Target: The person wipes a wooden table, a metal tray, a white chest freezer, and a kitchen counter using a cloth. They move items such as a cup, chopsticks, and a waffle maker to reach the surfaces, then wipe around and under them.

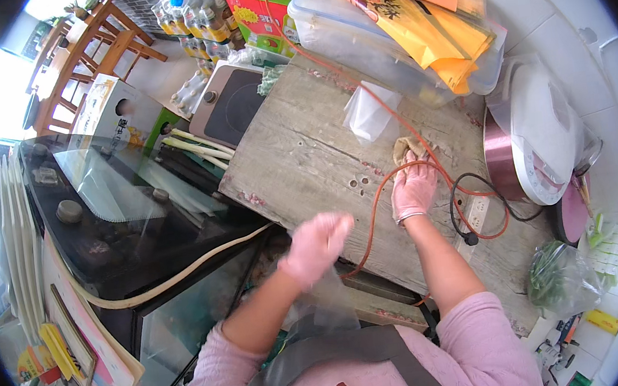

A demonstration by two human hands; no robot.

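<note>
My right hand [414, 186], in a pinkish glove, presses a tan cloth [407, 147] onto the worn wooden tabletop [292, 144]. An orange cord [373, 226] loops across the table and passes by its fingers. Just beyond the cloth is a crumpled white translucent bag [373, 111]. Over the near left edge of the table, my left hand [317, 247], gloved too, is raised with its fingers curled. Motion blurs it. Clear plastic film [329, 304] shows below this hand; whether the fingers hold it, I cannot tell.
A rice cooker [529, 136] and a power strip [478, 213] are on the right. At the back, yellow packets [423, 39] lie on a lidded plastic bin [349, 36]. An induction cooktop [231, 102] and a dark glass-topped cabinet [124, 257] stand left. Bagged greens [557, 274] sit at near right.
</note>
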